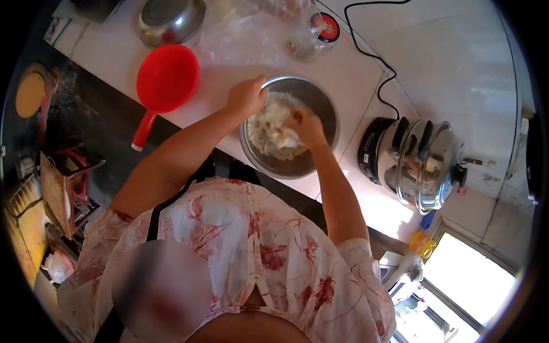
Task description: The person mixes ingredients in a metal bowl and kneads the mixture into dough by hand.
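A steel mixing bowl (329,108) stands on the counter in front of me, with white, crumbly flour (266,123) and paler clumps in it. My left hand (247,97) grips the bowl's upper left rim, its fingers bent over the edge. Inside the bowl, at the right of the flour, is my right hand (307,127). Its fingers look curled and slightly blurred, and what lies in them is hidden.
A red plastic ladle (167,77) lies left of the bowl, its handle past the counter edge. Behind it are a metal basin (171,23), clear plastic bags (240,40) and a red-lidded jar (326,27). An electric steamer pot (409,160) with a black cord (372,54) stands at right.
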